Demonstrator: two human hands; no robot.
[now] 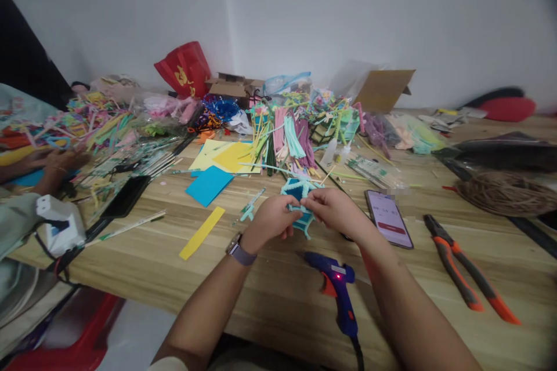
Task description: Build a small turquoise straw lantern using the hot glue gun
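A small craft frame of light-teal pipe cleaners with blue panels [296, 190] is held up over the middle of the table. My left hand [276, 217] grips its left side with closed fingers. On the other side, the fingertips of my right hand [327, 207] pinch its edge. My fingers hide part of the frame. Just below lies a blue glue gun [333, 269] with an orange trigger and a lit red light. Left of my hands are short teal pipe-cleaner pieces [249, 208] and a yellow paper strip [202, 233].
A phone [389, 218] and orange-handled pliers [467, 269] lie to the right, near coiled brown cord [505, 192]. Blue paper [209, 185] and bundled pipe cleaners [293, 136] lie beyond my hands. At far left, another person's hands [58, 165] are near a white power strip [61, 225].
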